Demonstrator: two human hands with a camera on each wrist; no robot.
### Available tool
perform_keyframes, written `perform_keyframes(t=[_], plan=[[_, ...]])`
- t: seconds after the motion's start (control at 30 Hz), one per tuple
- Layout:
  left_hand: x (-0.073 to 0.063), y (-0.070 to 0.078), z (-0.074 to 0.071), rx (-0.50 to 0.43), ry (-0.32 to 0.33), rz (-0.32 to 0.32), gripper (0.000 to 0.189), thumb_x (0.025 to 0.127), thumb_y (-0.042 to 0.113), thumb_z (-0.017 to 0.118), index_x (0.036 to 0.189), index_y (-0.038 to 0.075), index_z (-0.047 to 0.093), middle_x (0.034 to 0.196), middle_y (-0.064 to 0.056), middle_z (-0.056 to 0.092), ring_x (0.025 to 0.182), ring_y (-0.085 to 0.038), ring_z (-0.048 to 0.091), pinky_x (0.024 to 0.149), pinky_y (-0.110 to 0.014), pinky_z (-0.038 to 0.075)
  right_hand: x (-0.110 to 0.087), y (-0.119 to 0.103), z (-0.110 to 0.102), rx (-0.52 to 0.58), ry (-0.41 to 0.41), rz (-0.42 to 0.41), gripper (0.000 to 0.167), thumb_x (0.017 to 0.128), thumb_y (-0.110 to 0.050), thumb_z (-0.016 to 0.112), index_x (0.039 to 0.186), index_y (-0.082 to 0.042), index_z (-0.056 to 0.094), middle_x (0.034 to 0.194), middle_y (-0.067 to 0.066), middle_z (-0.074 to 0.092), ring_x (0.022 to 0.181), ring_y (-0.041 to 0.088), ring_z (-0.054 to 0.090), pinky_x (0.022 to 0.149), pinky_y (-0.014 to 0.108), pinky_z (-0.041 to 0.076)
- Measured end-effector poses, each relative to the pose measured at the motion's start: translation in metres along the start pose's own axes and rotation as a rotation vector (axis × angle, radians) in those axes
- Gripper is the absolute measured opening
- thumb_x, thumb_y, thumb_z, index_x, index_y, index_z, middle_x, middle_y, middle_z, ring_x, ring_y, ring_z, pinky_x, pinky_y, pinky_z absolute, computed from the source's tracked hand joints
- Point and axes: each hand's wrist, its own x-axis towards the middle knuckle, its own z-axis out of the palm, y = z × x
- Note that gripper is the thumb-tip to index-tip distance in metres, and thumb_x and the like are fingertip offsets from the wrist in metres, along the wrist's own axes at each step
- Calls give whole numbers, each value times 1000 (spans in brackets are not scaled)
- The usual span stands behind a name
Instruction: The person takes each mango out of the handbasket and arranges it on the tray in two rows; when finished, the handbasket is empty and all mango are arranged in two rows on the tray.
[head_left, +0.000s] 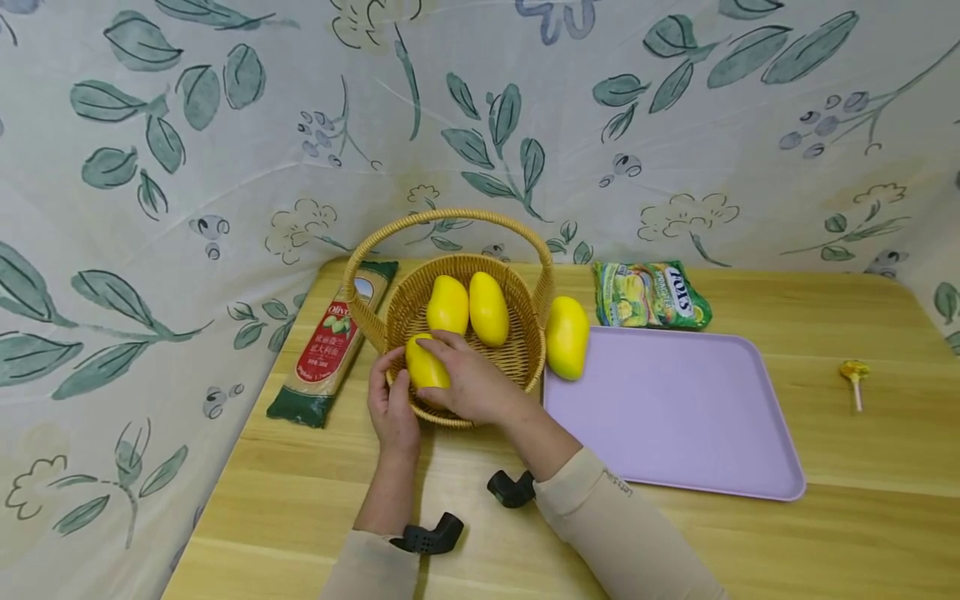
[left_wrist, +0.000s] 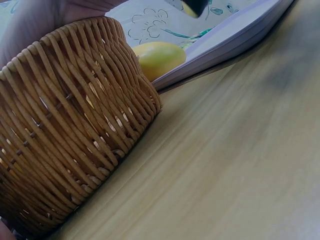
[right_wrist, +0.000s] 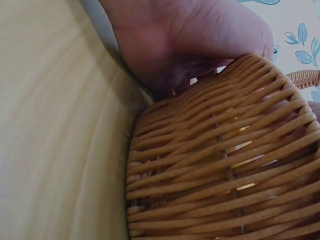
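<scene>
A wicker basket (head_left: 517, 367) with a tall arched handle stands on the wooden table. Two yellow mangoes (head_left: 447, 306) lie side by side in its far half. My right hand (head_left: 476, 383) reaches over the near rim and holds a third mango (head_left: 423, 364) at the basket's near left, thumb and fingers around it. At the left rim, my left hand (head_left: 393, 421) grips the basket's edge with its thumb inside, close beside that mango. Both wrist views show the woven basket wall (left_wrist: 75, 120) close up, each hand bent over the rim.
Another mango (head_left: 567, 337) lies right of the basket, against the corner of a lilac tray (head_left: 675, 408). Behind the tray is a green candy bag (head_left: 651, 295). A pasta pack (head_left: 330, 346) lies left of the basket, and a lollipop (head_left: 855, 379) far right. Patterned cloth (head_left: 480, 100) hangs behind.
</scene>
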Motion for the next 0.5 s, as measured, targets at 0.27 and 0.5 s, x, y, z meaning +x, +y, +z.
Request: perform_keyframes(t=[0.27,0.5], plan=[[0,0,0,10,-5,-4,34,102,5,44,132,-9,54,144,-21,50,132,-16,49,104,-22,43,1,-1,0,-24,-26,25,71,96,-33,71,157,-15,40,167,11,29,142,35,49,115,48,43],[-1,1,0,1,-4,4,32,102,5,45,130,-8,55,142,-21,52,131,-18,49,105,-23,43,0,-2,-1,14,-23,14,71,95,-29,73,157,-15,41,166,11,31,142,35,48,114,49,43]])
